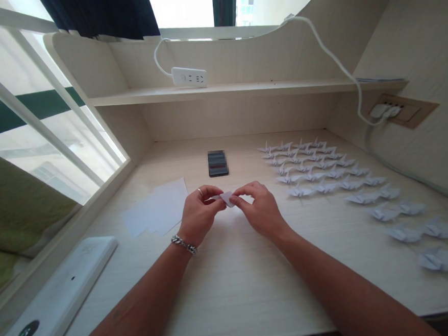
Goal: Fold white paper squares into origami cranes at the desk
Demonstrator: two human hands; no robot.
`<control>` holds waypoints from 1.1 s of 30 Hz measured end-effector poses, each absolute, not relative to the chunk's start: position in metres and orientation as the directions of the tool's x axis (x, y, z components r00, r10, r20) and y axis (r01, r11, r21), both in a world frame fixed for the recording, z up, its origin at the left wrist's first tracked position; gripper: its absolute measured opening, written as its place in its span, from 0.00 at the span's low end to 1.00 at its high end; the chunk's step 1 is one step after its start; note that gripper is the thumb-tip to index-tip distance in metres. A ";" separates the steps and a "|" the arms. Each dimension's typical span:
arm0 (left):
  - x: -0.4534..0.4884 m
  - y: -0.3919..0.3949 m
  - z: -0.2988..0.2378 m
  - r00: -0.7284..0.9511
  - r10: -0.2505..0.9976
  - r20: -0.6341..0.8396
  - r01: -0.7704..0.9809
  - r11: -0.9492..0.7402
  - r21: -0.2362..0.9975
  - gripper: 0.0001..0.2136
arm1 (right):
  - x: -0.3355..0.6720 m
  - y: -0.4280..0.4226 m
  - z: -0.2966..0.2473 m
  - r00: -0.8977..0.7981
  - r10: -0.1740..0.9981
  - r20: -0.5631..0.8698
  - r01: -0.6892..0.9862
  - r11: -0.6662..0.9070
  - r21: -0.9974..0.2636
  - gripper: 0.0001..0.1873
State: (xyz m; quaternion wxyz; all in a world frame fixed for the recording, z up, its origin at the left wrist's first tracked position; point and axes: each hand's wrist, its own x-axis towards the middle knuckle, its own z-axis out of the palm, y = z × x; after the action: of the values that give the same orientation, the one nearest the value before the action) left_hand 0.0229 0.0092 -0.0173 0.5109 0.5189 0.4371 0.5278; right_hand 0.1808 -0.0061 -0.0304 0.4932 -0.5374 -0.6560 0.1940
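Between my two hands is a small folded piece of white paper point(227, 199), held just above the desk. My left hand point(201, 210), with a ring and a chain bracelet, pinches its left side. On its right side, the thumb and fingertips of my right hand point(259, 206) are closed on it. The fingers hide part of the folds. Left of my left hand lie several flat white paper sheets point(156, 208), overlapping. Over on the right, folded paper cranes point(311, 162) stand in rows, with more folded paper pieces point(439, 259) toward the front right.
A dark phone-like object point(218, 163) lies beyond my hands. At the left edge sits a long white device point(60, 297). A white power strip point(189, 77) rests on the shelf point(241, 91), its cable running to a wall socket point(404, 110) at right.
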 end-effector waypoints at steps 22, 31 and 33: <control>0.025 0.009 -0.024 0.104 0.982 0.159 -0.076 -0.151 0.986 0.14 | 0.175 0.004 -0.041 0.026 0.984 0.179 0.062 0.177 -0.982 0.17; 0.026 0.009 -0.022 0.080 0.994 0.071 0.082 -0.078 0.994 0.16 | 0.172 0.001 -0.040 0.071 0.987 0.142 -0.015 0.144 -0.990 0.16; 0.025 0.009 -0.022 0.088 0.993 0.082 0.151 -0.094 0.984 0.15 | 0.173 0.002 -0.041 0.068 0.984 0.162 0.031 0.160 -0.987 0.16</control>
State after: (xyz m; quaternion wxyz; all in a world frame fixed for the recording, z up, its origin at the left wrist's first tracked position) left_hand 0.0248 0.0091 -0.0221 0.4570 0.5789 0.4940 0.4604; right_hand 0.1725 0.0017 -0.0407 0.5495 -0.4815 -0.5273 0.4337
